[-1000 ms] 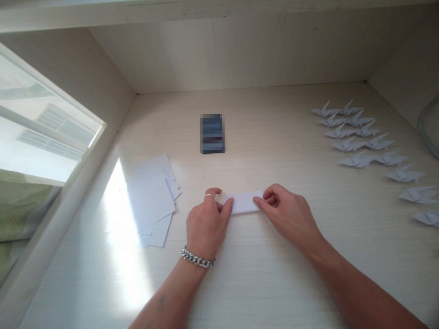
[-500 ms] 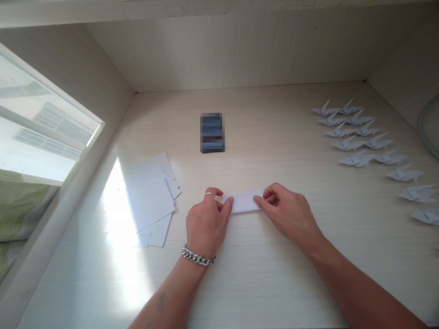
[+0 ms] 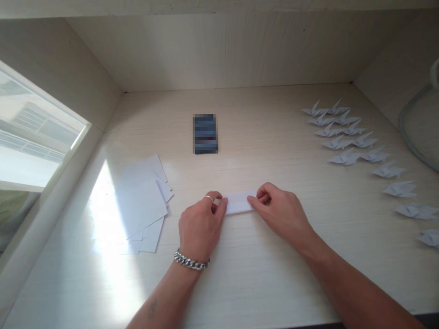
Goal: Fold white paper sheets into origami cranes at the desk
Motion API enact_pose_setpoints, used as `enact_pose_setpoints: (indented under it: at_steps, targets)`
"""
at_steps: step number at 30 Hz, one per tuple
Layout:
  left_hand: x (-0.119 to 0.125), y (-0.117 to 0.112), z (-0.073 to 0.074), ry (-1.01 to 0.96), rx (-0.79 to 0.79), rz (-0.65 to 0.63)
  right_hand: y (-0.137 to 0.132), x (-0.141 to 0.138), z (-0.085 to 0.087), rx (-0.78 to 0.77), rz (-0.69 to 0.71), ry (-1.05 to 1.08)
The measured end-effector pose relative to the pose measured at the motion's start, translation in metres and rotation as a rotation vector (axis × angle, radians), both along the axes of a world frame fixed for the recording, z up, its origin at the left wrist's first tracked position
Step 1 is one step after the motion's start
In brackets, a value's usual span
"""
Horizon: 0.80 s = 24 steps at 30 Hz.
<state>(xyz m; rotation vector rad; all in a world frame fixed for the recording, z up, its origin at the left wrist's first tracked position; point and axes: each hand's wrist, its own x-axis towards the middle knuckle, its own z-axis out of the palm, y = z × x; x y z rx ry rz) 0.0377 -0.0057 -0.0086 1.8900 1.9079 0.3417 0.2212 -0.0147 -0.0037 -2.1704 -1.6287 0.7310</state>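
A white sheet of paper folded into a narrow strip (image 3: pixel 237 203) lies across the middle of the desk. At its left end, my left hand (image 3: pixel 200 226) pinches it between thumb and fingers; this hand wears a ring and a chain bracelet. The thumb and curled fingers of my right hand (image 3: pixel 279 212) grip the strip's right end. Both ends of the paper are partly hidden under the fingers.
Loose white paper sheets (image 3: pixel 140 201) lie overlapping on the left, partly in bright sunlight. Folded paper cranes (image 3: pixel 345 157) stand in rows at the right. A dark blurred rectangular object (image 3: pixel 205 134) lies toward the back. A grey cable (image 3: pixel 404 132) runs along the right wall.
The view has shifted a little to the right, so everything sits farther left and another crane shows at the right edge. Both hands keep their hold on the folded paper.
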Motion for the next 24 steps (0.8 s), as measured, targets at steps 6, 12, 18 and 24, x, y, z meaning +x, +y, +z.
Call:
enact_pose_setpoints:
  at_steps: [6,12,18,24]
  targets:
    - [-0.0005,0.0000,0.0008,-0.027,-0.052,0.030,-0.0004,0.0004,0.0000,0.002,0.003,-0.006]
    - [0.0005,-0.0009,0.0015,-0.022,-0.038,0.032,-0.0004,0.0011,-0.0016,0.011,0.010,-0.017]
    - [0.0005,-0.0015,-0.0001,0.034,0.028,-0.036,-0.0003,0.0002,-0.0012,0.010,0.007,-0.013]
    - [0.0010,-0.0011,0.0009,0.113,0.027,-0.075,-0.0006,-0.0011,0.0002,-0.005,0.005,-0.012]
